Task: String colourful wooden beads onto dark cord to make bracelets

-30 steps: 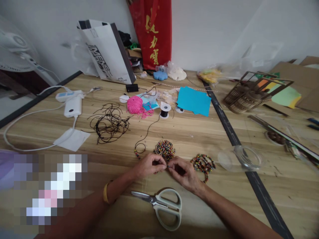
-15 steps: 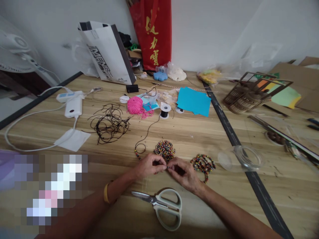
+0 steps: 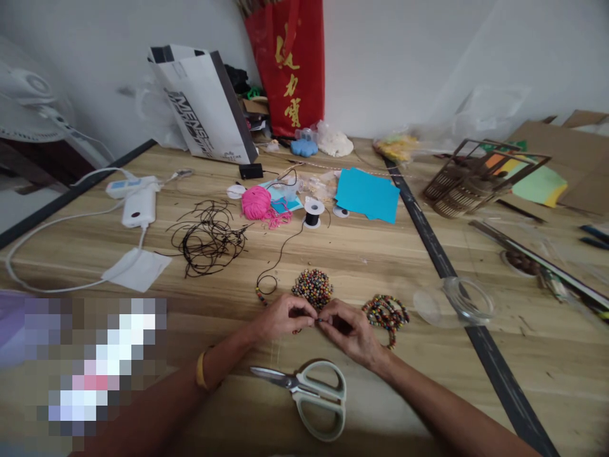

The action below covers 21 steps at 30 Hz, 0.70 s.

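My left hand [image 3: 284, 318] and my right hand [image 3: 349, 330] meet fingertip to fingertip just in front of a loose pile of multicoloured beads [image 3: 313, 287]. Black cord [image 3: 284, 244] runs from a white spool [image 3: 313, 214], loops once, and carries a few strung beads [image 3: 261, 296] that pass under my left hand. Closed in a pinch, my left fingers hold the cord's end. A small dark bead [image 3: 318, 320] shows at the pinched fingertips of my right hand. Beside my right hand lies a coiled strand of beads [image 3: 386, 312]. Scissors [image 3: 309, 387] with pale handles rest below both hands.
Left of the spool lie a black cord tangle [image 3: 207, 241] and pink yarn [image 3: 257, 203]. Blue sheets [image 3: 367, 195] are behind. A clear round container [image 3: 469, 301] and a brown basket [image 3: 464, 187] stand right. A white power bank [image 3: 139, 208] with cable lies left.
The view has shifted slightly. Both hands stay pinched together at the same spot, and the bead at the right fingertips shows a little more clearly.
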Tool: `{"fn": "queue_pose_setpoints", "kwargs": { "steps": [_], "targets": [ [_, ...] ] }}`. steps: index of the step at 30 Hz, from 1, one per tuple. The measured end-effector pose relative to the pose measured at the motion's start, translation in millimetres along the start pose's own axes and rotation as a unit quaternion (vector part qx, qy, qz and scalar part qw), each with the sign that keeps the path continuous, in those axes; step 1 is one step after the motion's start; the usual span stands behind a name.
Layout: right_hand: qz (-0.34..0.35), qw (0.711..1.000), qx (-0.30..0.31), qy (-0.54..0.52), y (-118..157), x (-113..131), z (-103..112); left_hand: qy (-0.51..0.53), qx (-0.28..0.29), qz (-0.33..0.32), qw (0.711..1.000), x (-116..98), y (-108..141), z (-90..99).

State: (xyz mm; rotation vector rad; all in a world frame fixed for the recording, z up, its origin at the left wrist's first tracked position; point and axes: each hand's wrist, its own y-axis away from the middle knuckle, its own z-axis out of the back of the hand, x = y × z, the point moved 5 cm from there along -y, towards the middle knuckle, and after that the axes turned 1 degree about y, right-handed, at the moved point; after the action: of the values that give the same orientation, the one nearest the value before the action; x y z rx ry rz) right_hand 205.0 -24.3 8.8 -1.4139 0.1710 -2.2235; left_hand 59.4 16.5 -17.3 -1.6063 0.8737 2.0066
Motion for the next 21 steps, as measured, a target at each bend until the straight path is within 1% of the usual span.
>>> {"fn": "queue_pose_setpoints", "kwargs": {
  "steps": [10, 15, 21],
  "targets": [
    [-0.007, 1.0, 0.006, -0.002, -1.1, 1.6, -0.3, 0.033, -0.015, -0.003, 0.999, 3.4, -1.4, 0.0],
    [-0.011, 1.0, 0.016, -0.002, -1.4, 1.8, -1.1, 0.038, -0.007, 0.004, 0.999, 4.6, -1.6, -1.0],
    [-0.022, 1.0, 0.003, -0.007, 2.0, -2.9, -1.6, 0.044, -0.004, 0.002, 0.999, 6.7, -2.6, -1.5]
  ]
}}
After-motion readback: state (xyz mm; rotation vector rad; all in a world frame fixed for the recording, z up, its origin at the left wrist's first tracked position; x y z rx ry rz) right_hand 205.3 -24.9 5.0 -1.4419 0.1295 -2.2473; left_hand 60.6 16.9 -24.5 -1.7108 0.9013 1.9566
